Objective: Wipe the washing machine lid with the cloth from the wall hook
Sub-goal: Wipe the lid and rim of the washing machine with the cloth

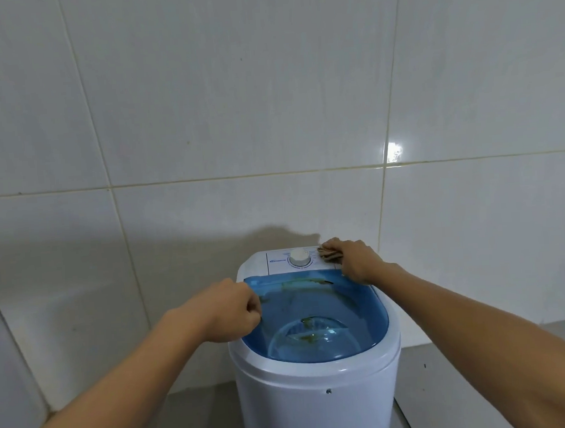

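pressing cloth (329, 254) on panel — right hand (357, 261) gripping; left hand (231, 311) fisted on lid (314, 321).

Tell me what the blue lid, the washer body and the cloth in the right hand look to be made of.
Blue lid: translucent tinted plastic, glossy; the drum shows through it.
Washer body: white moulded plastic, smooth, with a soft sheen.
Cloth: tan woven fabric, matte and crumpled under the right hand; the fibre cannot be told.
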